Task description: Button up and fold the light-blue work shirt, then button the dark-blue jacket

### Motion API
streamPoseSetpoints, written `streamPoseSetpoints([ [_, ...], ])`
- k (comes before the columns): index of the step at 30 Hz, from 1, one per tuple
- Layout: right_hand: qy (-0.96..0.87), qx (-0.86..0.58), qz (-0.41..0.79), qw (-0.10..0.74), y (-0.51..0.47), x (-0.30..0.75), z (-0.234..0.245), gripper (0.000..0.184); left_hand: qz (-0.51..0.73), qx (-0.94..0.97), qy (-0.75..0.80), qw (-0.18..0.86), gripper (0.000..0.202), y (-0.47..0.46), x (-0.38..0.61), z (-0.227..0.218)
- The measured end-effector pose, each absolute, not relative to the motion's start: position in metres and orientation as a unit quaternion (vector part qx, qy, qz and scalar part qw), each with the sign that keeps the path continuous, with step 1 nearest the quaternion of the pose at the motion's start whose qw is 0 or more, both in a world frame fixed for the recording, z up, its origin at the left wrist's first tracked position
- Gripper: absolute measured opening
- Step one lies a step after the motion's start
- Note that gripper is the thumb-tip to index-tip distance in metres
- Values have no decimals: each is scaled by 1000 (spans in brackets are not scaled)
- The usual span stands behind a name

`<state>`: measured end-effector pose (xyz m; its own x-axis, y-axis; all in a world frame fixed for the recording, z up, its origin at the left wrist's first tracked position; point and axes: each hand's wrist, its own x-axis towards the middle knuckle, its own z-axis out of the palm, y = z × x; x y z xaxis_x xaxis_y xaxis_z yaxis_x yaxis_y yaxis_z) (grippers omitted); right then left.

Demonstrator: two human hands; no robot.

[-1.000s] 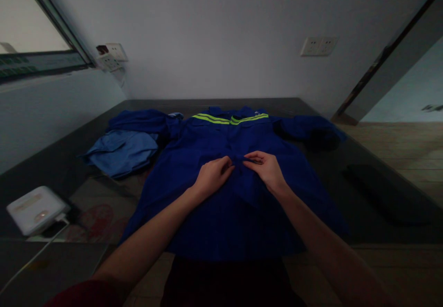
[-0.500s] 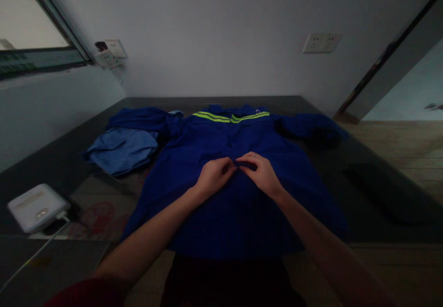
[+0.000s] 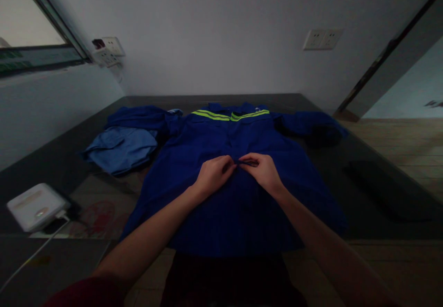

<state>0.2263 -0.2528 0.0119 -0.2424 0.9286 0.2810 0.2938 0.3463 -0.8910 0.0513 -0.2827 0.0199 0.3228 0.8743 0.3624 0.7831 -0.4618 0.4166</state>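
A dark blue work jacket [image 3: 194, 145] lies spread on its back, collar at the far side, with yellow-green reflective stripes [image 3: 214, 116] across the chest. At the middle of its front opening, my left hand [image 3: 215, 173] pinches the cloth between thumb and fingers. Close beside it, my right hand [image 3: 263, 171] also pinches the front edge, fingertips almost meeting the left ones. Whether a button sits between the fingertips is too dark and small to make out. The jacket's right-side sleeve [image 3: 308, 125] stretches out on the table.
Folded blue clothes [image 3: 122, 148] lie left of the jacket. A white box-shaped device [image 3: 37, 208] with a cable [image 3: 34, 254] stands at the table's left. On the right rests a flat black object [image 3: 384, 191]. The dark table [image 3: 325, 173] meets a wall with sockets [image 3: 323, 39].
My right fingers have closed in more tightly at the jacket's front edge. My left hand stays in nearly the same place, and the view has shifted slightly.
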Motion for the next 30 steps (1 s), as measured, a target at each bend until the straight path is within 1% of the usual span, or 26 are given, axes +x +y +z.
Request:
streamPoseSetpoints([
  [10, -723, -424, 375, 396, -253, 230, 16, 21, 302, 809, 495, 98, 16, -281, 51, 16],
  [17, -739, -380, 356, 428, -252, 229, 14, 19, 334, 800, 490, 96, 13, -280, 52, 13],
  [27, -715, -379, 429, 401, -247, 233, 12, 22, 344, 782, 510, 105, 15, -280, 52, 13],
  [30, -717, -371, 434, 401, -247, 233, 12, 22, 347, 781, 507, 114, 15, -280, 52, 14],
])
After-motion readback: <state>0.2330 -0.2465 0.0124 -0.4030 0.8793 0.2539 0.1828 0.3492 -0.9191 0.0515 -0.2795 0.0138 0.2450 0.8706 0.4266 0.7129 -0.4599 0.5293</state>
